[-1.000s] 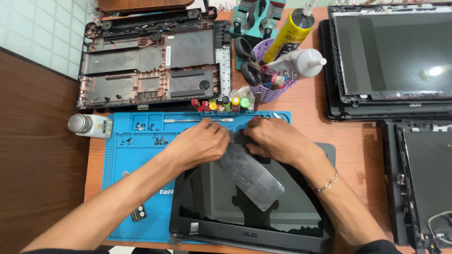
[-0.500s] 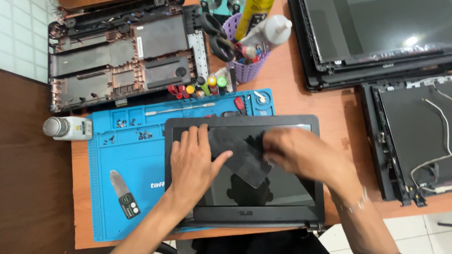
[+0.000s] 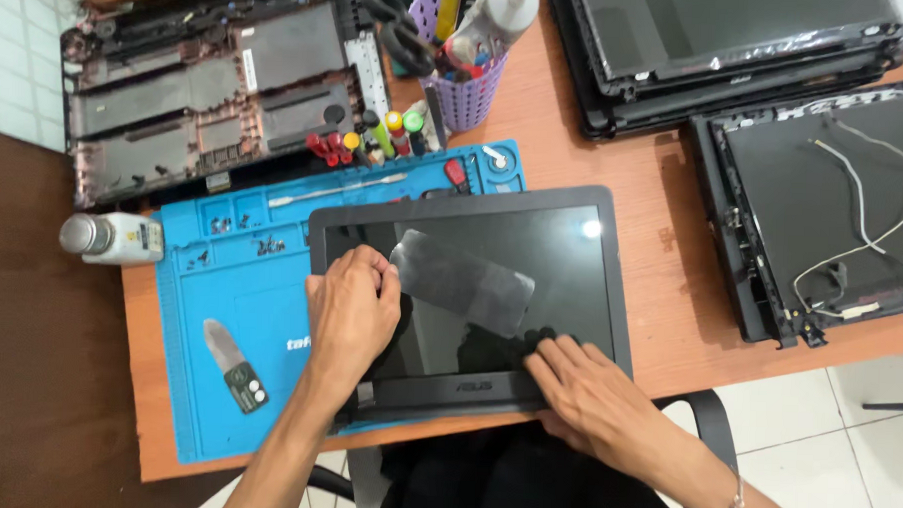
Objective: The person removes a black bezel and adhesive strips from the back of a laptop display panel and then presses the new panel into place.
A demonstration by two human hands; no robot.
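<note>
Screen point(image 3: 531, 277) under hands — left point(image 3: 349, 316); right point(image 3: 587, 394).

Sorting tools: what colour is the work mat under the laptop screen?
Bright blue mat, clearest in the head view.

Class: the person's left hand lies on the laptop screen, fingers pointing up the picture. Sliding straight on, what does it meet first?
Probably the screen's top bezel: the left hand points there, with the thin grey sheet just beside its fingertips.
</note>
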